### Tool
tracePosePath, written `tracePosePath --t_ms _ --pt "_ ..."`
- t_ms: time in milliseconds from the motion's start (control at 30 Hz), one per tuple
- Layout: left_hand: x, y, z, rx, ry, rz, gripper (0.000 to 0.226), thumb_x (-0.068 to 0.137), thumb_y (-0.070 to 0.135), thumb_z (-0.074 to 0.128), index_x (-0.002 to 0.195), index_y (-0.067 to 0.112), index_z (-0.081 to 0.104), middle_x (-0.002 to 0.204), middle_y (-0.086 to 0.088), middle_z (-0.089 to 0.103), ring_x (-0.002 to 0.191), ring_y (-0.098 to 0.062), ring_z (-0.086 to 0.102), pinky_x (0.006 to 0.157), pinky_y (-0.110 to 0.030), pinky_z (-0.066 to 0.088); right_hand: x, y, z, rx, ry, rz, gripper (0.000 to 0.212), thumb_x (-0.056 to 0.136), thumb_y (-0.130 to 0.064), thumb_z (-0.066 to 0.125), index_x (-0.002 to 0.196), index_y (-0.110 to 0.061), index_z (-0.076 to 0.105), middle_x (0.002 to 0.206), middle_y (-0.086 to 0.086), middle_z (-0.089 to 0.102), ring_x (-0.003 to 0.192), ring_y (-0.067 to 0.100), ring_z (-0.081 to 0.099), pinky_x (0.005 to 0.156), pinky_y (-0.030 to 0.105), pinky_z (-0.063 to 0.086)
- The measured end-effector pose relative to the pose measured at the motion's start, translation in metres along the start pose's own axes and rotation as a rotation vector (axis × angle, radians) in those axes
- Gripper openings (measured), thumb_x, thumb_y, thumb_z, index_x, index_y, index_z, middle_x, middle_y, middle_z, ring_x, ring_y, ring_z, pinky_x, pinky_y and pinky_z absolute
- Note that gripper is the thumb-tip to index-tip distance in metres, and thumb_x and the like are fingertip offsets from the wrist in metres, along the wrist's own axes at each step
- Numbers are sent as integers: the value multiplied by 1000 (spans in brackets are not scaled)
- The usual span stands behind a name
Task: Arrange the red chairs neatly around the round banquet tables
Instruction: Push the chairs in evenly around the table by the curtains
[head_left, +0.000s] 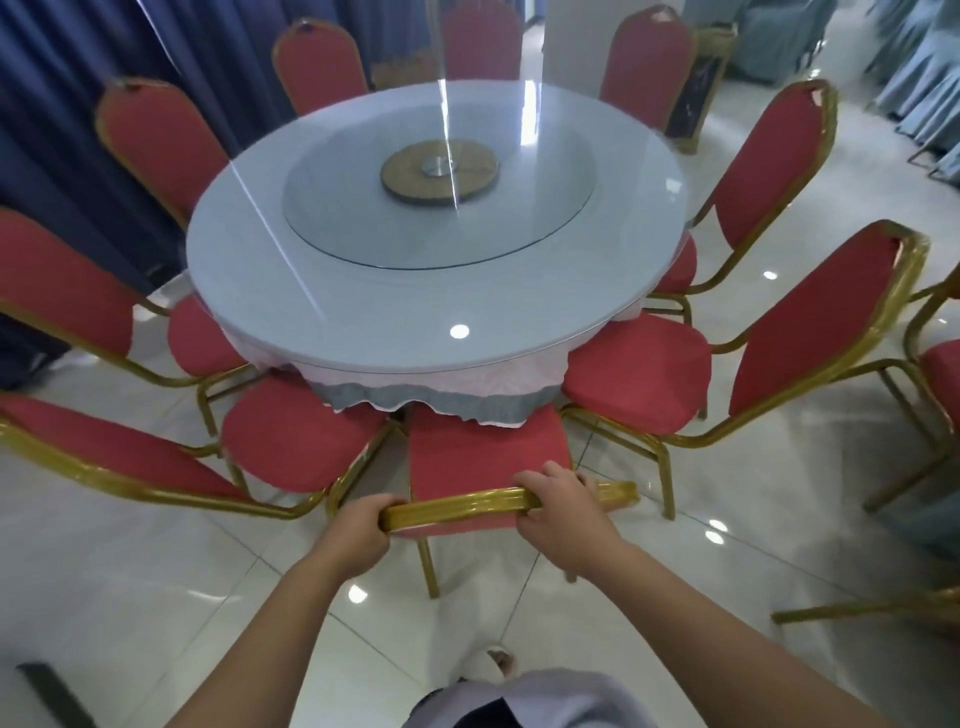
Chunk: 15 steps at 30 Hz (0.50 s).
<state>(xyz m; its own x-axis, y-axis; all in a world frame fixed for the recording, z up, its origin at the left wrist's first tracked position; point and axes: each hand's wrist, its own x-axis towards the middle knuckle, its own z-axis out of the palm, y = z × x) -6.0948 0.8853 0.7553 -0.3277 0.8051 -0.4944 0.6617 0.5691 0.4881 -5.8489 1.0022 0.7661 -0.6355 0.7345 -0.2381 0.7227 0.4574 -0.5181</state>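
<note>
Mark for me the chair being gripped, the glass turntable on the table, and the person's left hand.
gripped chair (467, 457), head view, on its red seat pad.
glass turntable (363, 228), head view, on bare glass left of the wooden hub.
left hand (358, 535), head view, on the back of the hand.

Both hands (457, 525) closed, arms outstretched

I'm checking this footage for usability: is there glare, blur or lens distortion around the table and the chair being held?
Head view: ceiling lights glare as streaks and spots on the round table and floor tiles; wide-angle bending curves the outer chairs; edges look soft, while the left hand, right hand and held chair stay fairly sharp.
</note>
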Motion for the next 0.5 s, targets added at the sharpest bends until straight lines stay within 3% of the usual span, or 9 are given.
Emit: tracePosePath --t_ms 67,167,300,400,500 --pt "-3 13 2 23 -23 45 52 84 5 61 128 33 60 107 12 62 97 -8 59 81 -24 50 -13 9 -4 76 1 -44 45 88 -33 59 133 -35 55 121 -14 53 119 9 45 112 33 23" --pt "-13 52 12 50 -5 182 56 84 16 68 133 39 54 118 17 57 106 -5 56 85 -22 48 -45 35 -10 208 109 -22 49 86 -33 61 134 -37 54 131 -23 51 126 -2 41 114 33 26" --pt "-23 130 43 103 22 428 57 85 26 69 137 40 51 126 23 54 118 -2 49 104 -28 42 -104 89 -25 387 210 206 47 89 -27 67 133 -36 55 123 -33 48 116 -13 45 97 4 29" --pt "-26 190 72 77 -19 554 52 88 29 68 136 41 52 127 25 52 118 2 48 104 -23 40 -146 132 -38 378 250 308 48 90 -33 66 135 -38 51 129 -27 46 125 -2 44 102 13 30" --pt "-23 233 106 29 -100 575 53 87 23 67 136 40 52 130 22 52 120 3 48 102 -16 41 -173 170 -55 366 285 349 48 90 -38 66 135 -41 50 130 -28 46 125 -3 42 108 18 31"
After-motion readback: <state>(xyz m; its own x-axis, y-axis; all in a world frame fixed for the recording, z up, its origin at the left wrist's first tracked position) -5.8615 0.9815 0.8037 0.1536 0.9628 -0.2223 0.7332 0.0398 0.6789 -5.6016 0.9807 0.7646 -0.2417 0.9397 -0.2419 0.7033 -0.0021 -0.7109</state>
